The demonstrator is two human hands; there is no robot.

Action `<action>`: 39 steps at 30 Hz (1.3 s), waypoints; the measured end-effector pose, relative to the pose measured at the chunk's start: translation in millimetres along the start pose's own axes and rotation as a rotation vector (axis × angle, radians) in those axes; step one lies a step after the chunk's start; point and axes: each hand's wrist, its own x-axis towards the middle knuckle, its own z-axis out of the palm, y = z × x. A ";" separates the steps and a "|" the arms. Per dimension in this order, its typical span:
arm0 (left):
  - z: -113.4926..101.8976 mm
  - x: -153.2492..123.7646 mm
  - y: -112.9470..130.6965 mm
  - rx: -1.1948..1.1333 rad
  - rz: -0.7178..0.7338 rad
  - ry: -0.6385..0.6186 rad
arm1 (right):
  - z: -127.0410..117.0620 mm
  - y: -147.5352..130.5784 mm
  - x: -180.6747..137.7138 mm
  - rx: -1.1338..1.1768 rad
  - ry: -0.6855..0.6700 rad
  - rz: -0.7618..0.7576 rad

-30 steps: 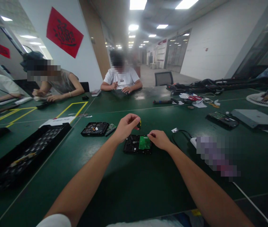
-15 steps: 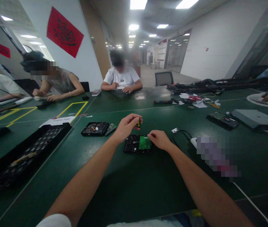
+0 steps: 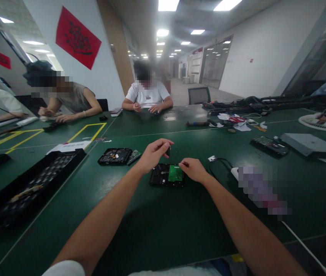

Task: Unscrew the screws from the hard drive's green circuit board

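A hard drive [image 3: 159, 178] lies flat on the green table in front of me, a green circuit board [image 3: 175, 173] on its right half. Above its far edge, my left hand [image 3: 157, 151] is closed around a small dark piece [image 3: 167, 151] that showed yellow patches a moment ago; its kind is unclear. My right hand [image 3: 193, 168] pinches at the board's far right corner, and whatever its fingertips hold is too small to make out. Left of my left hand lie another hard drive [image 3: 115, 156] and a loose circuit board [image 3: 134, 156].
A long black tray [image 3: 33, 184] holding parts stands on the left. To the right are a cable [image 3: 223, 160], a further hard drive [image 3: 269, 146], a grey metal box [image 3: 313, 145] and red scissors [image 3: 236, 119]. A co-worker [image 3: 148, 94] sits opposite, with others at left.
The piece in my left hand has turned, so its yellow patches no longer show. Both hands have otherwise stayed in nearly the same place, and the hard drive has not visibly moved.
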 end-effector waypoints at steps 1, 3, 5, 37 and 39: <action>-0.5 0.5 -0.5 -0.035 -0.021 0.005 | 0.3 0.1 -0.1 -0.003 0.002 0.005; -1.6 1.4 -2.1 -0.094 -0.051 0.025 | 0.6 0.0 -0.5 -0.005 0.004 0.009; -2.5 2.0 -3.5 -0.104 -0.051 0.057 | 0.6 -0.1 -0.8 0.000 0.006 0.009; 1.8 -0.5 1.3 -0.054 -0.018 -0.020 | -0.5 -0.8 -0.4 -0.005 0.002 -0.008; 0.9 0.0 -0.4 -0.098 -0.032 -0.017 | -0.1 -0.1 -0.5 -0.004 0.005 -0.006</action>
